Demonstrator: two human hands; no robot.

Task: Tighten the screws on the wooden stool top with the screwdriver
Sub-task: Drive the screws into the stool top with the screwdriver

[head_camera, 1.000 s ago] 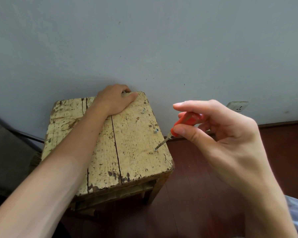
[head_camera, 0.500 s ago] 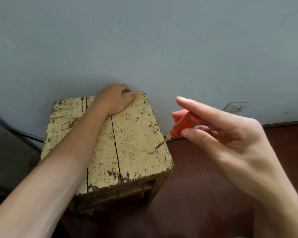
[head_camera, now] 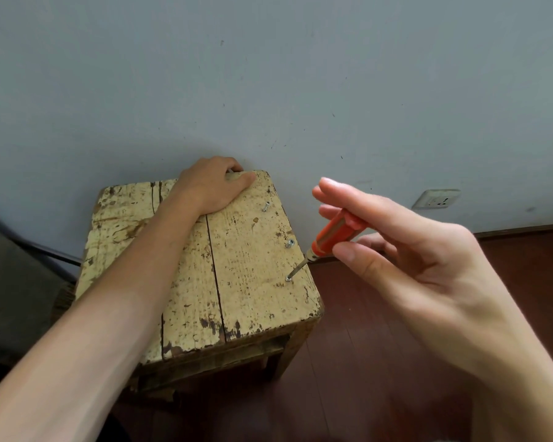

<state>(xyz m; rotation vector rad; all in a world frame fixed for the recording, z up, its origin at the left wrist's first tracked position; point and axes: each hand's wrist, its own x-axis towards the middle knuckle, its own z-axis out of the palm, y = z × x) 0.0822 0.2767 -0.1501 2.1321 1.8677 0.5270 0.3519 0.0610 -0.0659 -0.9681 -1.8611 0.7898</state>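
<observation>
A worn wooden stool (head_camera: 243, 282) with flaking yellow paint stands against the wall. Three screws sit in a row near its right edge: a far screw (head_camera: 266, 206), a middle screw (head_camera: 290, 243) and a near screw (head_camera: 288, 278). My right hand (head_camera: 406, 260) holds an orange-handled screwdriver (head_camera: 331, 234) between thumb and fingers, index finger stretched out over the handle. Its metal tip rests in the near screw. My left hand (head_camera: 214, 186) grips the stool's far edge, fingers curled over the back, forearm lying across the top.
A grey wall (head_camera: 268, 90) rises right behind the stool, with a white socket (head_camera: 436, 199) low on the right. Dark red wooden floor (head_camera: 364, 362) lies right of and in front of the stool. Something dark grey (head_camera: 13, 298) stands at the left.
My right fingers have shifted on the screwdriver handle: the index finger straightened and more of the orange handle shows. The tip stays in the near screw. My left hand has not moved.
</observation>
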